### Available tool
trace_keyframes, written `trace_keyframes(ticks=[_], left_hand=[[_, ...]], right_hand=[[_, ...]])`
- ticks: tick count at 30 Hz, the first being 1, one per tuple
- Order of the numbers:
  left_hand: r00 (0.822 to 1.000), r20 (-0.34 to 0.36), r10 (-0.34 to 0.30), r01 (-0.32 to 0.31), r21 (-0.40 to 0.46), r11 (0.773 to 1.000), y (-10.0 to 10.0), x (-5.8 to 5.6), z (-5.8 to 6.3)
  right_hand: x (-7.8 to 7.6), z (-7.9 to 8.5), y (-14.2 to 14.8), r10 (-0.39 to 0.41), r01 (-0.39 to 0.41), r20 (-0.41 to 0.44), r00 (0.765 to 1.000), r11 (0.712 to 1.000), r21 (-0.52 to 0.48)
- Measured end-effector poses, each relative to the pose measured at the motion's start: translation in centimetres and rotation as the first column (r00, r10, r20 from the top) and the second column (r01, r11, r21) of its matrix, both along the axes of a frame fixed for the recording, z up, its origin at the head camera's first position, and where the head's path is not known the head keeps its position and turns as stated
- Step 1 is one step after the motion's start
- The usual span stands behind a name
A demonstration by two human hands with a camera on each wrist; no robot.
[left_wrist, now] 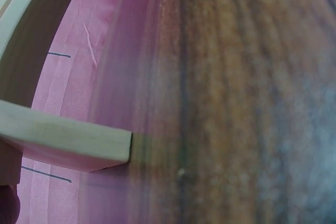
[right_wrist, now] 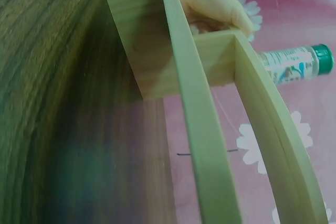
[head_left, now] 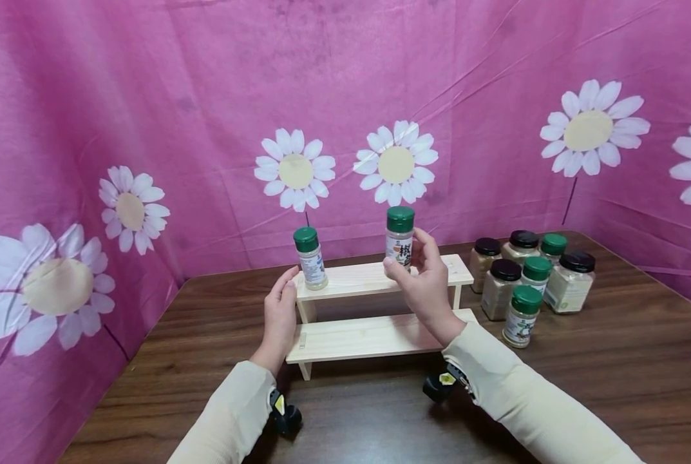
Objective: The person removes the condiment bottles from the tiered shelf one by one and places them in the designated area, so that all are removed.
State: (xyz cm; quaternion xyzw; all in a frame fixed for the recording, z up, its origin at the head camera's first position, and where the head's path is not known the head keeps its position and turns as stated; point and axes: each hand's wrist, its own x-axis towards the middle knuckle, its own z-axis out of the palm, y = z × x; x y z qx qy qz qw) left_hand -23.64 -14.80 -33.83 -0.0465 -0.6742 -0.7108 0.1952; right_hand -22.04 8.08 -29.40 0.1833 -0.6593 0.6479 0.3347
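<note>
A two-tier pale wooden rack stands on the table, its steps running left to right. On the left end of its upper shelf a green-capped spice jar sits upright; the right wrist view shows this jar sideways. My left hand is beside that end, fingers extended along it and fingertips right at the shelf's edge, close to the jar. Over the upper shelf, right of its middle, my right hand holds a second green-capped spice jar upright between thumb and fingers. Its base is hidden behind the thumb.
Right of the rack several more spice jars stand in a cluster, among them a green-capped jar in front and a black-lidded square jar. The brown wooden table meets a pink flowered cloth behind and at the sides.
</note>
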Motion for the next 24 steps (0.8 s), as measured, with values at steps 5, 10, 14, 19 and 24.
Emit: trace_keyframes(ticks=[5, 10, 14, 19, 24], left_hand=[[1.0, -0.004, 0.003, -0.003, 0.003, 1.0, 0.0, 0.1, 0.0], [1.0, 0.009, 0.014, -0.014, 0.001, 1.0, 0.0, 0.1, 0.0], [1.0, 0.014, 0.014, -0.014, 0.002, 1.0, 0.1, 0.2, 0.1], [1.0, 0.008, 0.01, -0.01, 0.008, 1.0, 0.1, 0.2, 0.2], [1.0, 0.005, 0.01, -0.01, 0.004, 1.0, 0.1, 0.2, 0.2]], right_hand=[[0.3, 0.2, 1.2, -0.022, 0.021, -0.04, 0.999, 0.999, -0.028], [0.7, 0.3, 2.5, -0.033, 0.03, -0.067, 0.997, 0.999, -0.041], [1.1, 0.4, 3.7, -0.052, 0.049, -0.08, 0.995, 0.998, -0.045], [1.7, 0.8, 5.3, -0.087, 0.085, -0.075, 0.993, 0.996, -0.036], [2.4, 1.1, 6.8, -0.081, 0.077, -0.069, 0.994, 0.995, -0.06]])
